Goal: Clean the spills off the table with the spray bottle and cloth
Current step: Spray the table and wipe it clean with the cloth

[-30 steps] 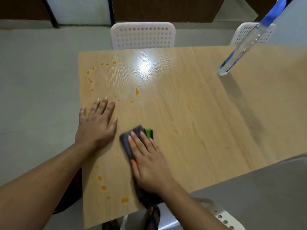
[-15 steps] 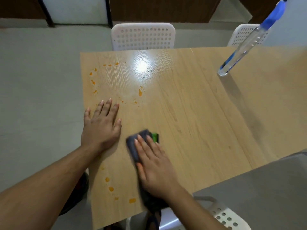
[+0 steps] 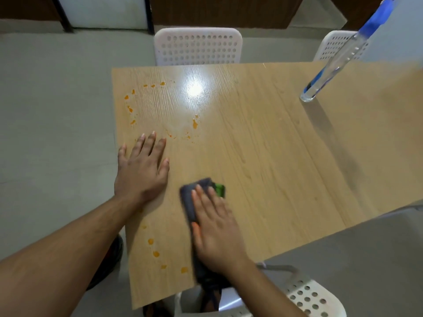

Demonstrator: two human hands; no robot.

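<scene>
My right hand point(image 3: 216, 227) presses flat on a dark grey cloth point(image 3: 191, 201) with a green edge, near the front of the wooden table point(image 3: 263, 161). My left hand point(image 3: 142, 170) rests flat on the table to the left of the cloth, fingers spread. Orange spill drops point(image 3: 156, 253) lie near the front left edge, left of the cloth. More orange drops point(image 3: 194, 124) form a ring at the far left of the table. A clear spray bottle point(image 3: 334, 65) with a blue top stands at the far right.
A white perforated chair point(image 3: 198, 46) stands behind the table, another point(image 3: 338, 45) at the far right. A third white chair point(image 3: 306, 296) is below my right arm. The table's left edge drops to a grey floor point(image 3: 52, 122).
My right hand and the cloth have shifted slightly to the right on the table. My left hand stays flat in place.
</scene>
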